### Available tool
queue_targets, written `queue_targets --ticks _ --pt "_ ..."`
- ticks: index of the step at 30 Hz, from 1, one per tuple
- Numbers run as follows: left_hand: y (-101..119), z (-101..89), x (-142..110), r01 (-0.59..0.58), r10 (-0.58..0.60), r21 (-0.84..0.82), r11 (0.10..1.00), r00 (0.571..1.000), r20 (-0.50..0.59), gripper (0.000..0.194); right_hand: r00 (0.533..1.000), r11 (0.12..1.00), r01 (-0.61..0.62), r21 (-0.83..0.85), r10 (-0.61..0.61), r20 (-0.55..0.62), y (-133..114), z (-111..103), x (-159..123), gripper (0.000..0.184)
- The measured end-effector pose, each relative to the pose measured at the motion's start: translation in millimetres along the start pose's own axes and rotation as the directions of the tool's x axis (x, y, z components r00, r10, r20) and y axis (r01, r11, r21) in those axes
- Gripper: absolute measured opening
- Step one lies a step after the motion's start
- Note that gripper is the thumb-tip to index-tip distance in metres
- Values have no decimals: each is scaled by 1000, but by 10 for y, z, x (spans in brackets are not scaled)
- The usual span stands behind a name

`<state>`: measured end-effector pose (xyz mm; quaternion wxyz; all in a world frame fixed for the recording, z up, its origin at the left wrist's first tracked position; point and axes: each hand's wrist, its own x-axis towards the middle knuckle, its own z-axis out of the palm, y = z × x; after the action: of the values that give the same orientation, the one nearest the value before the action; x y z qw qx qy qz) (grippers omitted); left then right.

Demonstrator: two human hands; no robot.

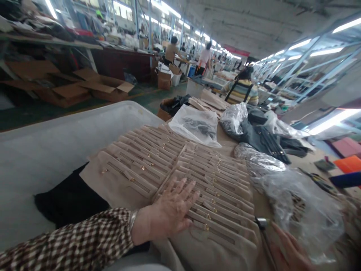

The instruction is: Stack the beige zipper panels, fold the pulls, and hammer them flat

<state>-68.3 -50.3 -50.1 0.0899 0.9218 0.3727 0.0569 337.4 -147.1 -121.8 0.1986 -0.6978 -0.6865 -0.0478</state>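
My left hand (170, 209) lies flat, fingers spread, on the near end of overlapping beige leather pieces (180, 162) with small gold fittings, laid in two rows. A checked sleeve covers that arm. My right hand (291, 252) sits at the bottom right edge, only partly in view, beside a thin tool with a metal tip (262, 223); whether it grips the tool is unclear. A clear plastic bag (299, 203) lies just above it.
A large white plastic tub (56, 143) stands at the left with black fabric (67, 199) by it. More plastic bags (197, 126) and dark bags (265, 137) crowd the table beyond. Other people work farther back; cardboard boxes (104, 88) sit on the floor.
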Motion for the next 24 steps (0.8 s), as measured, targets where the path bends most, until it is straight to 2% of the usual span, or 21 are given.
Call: queue_targets --ticks 2,5,8,10,13,15,18,21,22,24 --pt "-131 23 -155 180 -180 4 984 982 49 88 998 998 56 34 -57 24 -231 13 694 50" --pt "-296 89 -334 402 -401 19 916 911 94 101 968 977 159 145 -183 170 -571 155 1793 65" --pt "-330 135 -385 490 -487 10 872 865 118 107 916 984 86 153 -139 377 -798 443 2611 81" --pt "-282 139 -351 484 -475 -25 875 867 153 108 884 986 52 157 -119 452 -890 646 2922 85" --pt "-194 138 -251 472 -444 -102 876 870 213 109 852 981 31 189 -125 509 -947 837 3128 81" --pt "-160 143 -193 484 -449 -132 865 865 224 109 818 977 20 213 -139 558 -937 849 3168 72" --pt "-131 148 -145 486 -449 -168 857 867 216 106 754 960 18 280 -197 626 -896 703 3118 58" --pt "-84 144 -126 497 -448 -213 841 861 243 102 691 894 6 448 -328 644 -888 461 2925 51" --pt "-64 142 -119 495 -443 -226 839 863 242 101 686 874 9 486 -359 633 -896 386 2838 51" --pt "-26 137 -100 464 -420 -246 851 883 210 100 716 876 51 479 -366 594 -912 277 2654 47"
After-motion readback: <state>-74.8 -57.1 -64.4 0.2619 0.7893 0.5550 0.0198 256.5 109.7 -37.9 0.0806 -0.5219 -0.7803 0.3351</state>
